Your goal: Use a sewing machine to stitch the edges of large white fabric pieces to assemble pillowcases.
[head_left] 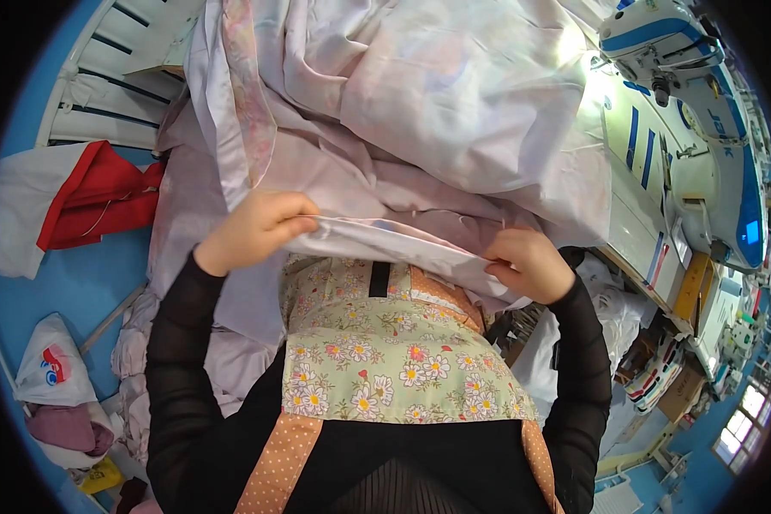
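A large pale pink, satiny fabric with a faint printed pattern is heaped in front of me and hangs down at the left. My left hand pinches its near edge between thumb and fingers. Farther right, my right hand grips the same edge, fingers closed around it. Between the hands the edge stretches in a slightly slanting band, lower at the right, just above my flowered apron. Most of my right fingertips are hidden by the hand and the folds.
At the right a white and blue sewing machine stands on a worktable. A white slatted rack is at the upper left. Red and white cloth lies below it, with a white plastic bag farther down.
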`<state>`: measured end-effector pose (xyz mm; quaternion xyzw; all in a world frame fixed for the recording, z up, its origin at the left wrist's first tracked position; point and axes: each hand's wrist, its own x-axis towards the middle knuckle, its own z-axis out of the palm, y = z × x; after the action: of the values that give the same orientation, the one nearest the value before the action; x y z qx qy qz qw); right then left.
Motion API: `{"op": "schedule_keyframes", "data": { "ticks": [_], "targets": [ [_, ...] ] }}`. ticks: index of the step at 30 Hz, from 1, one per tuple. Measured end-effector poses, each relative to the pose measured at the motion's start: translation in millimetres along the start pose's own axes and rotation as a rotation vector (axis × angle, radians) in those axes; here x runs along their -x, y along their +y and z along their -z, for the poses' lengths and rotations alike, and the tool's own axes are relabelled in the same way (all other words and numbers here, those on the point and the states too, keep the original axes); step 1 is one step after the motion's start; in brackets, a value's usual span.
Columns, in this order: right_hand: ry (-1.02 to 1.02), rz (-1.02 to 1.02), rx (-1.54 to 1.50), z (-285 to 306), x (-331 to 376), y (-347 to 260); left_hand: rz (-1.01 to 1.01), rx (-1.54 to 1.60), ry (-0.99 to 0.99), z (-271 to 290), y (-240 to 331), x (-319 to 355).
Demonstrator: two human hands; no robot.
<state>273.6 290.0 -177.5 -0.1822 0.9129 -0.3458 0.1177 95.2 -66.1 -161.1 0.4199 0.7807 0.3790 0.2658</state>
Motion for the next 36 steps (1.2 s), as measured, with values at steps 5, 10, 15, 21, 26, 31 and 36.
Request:
{"op": "schedule_keyframes", "data": {
  "ticks": [5, 10, 15, 21, 26, 31, 36],
  "targets": [
    [0.123, -0.221, -0.251, -6, 15, -7, 0.179, 0.09, -0.12, 18, -32, 11],
    [0.137, -0.241, -0.299, -9, 19, -6, 0.316, 0.039, -0.067, 4, -61, 17],
    [0.129, -0.176, -0.308, -27, 29, 17, 0.288, 0.105, -0.056, -4, -60, 15],
    [0.14, -0.354, -0.306, -26, 46, 25, 0.154, 0.079, -0.177, 11, -65, 6],
    [0.396, -0.494, -0.428, -11, 57, 19, 0.007, 0.051, -0.029, 33, -60, 14],
    [0.612, -0.428, -0.604, -4, 57, 1, 0.047, 0.031, -0.014, 37, -67, 18],
    [0.744, -0.397, -0.639, 0, 52, -10, 0.076, 0.027, 0.024, 31, -75, 14]
  ]
}}
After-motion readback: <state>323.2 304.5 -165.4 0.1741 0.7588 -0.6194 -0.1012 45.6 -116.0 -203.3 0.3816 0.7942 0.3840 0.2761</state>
